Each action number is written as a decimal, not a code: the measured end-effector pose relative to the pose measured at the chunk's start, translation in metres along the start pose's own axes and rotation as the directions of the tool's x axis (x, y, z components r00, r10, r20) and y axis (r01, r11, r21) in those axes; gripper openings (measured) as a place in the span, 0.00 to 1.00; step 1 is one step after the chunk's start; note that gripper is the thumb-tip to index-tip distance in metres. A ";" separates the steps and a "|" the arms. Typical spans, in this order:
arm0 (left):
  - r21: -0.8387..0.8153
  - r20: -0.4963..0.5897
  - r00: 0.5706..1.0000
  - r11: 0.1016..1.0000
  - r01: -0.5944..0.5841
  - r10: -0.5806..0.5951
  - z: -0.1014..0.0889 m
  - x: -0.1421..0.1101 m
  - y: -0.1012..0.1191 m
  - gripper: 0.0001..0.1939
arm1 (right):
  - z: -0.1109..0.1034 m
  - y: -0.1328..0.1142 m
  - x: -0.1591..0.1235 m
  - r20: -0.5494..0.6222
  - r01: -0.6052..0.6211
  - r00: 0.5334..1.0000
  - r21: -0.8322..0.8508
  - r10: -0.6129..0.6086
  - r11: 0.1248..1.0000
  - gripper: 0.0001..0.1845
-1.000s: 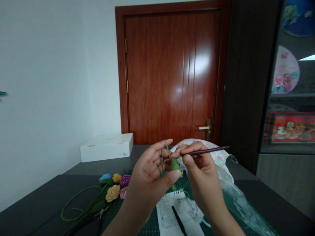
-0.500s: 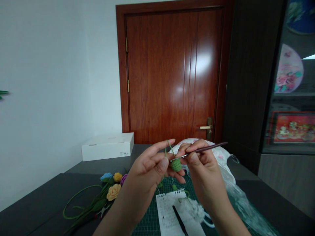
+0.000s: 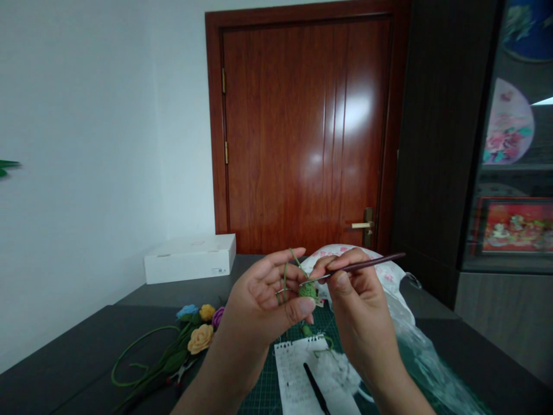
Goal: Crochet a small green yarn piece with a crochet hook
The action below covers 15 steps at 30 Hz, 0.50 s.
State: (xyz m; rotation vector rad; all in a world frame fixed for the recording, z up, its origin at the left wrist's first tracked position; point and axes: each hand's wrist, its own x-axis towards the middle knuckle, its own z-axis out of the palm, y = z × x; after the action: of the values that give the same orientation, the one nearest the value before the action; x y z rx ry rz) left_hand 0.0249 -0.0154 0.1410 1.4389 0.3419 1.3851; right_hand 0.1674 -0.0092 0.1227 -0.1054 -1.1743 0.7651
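Note:
Between my hands is a small green crochet piece [image 3: 307,290], rounded and tightly stitched. My left hand [image 3: 270,300] pinches it with the thumb across its front. Green yarn [image 3: 284,274] runs over the raised left index finger and down past the other fingers. My right hand [image 3: 356,294] grips a crochet hook [image 3: 367,264] with a dark brown handle, held like a pen and slanting up to the right. The hook's thin metal end touches the top edge of the piece; whether it sits inside a stitch I cannot tell.
Below the hands a notepad sheet [image 3: 294,374] lies on a green cutting mat [image 3: 259,397], with a black pen [image 3: 316,389] and white fluff [image 3: 341,369]. Crocheted flowers [image 3: 200,339] lie left. A white box [image 3: 190,259] stands behind; a clear plastic bag [image 3: 425,357] is at right.
My left thumb has moved right and down onto the front of the crochet piece, and the left palm has turned more into view. The right hand with the hook has barely shifted.

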 end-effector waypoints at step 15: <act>0.015 -0.070 0.997 1.000 -0.020 0.021 0.009 -0.005 0.002 0.27 | -0.009 -0.007 0.008 0.160 0.064 0.985 -0.015 -0.061 0.998 0.06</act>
State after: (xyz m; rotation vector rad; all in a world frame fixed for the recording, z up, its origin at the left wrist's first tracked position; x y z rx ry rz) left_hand 0.0299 -0.0239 0.1421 1.4117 0.3841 1.4549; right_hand 0.1802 -0.0066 0.1286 -0.0234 -1.3315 0.7166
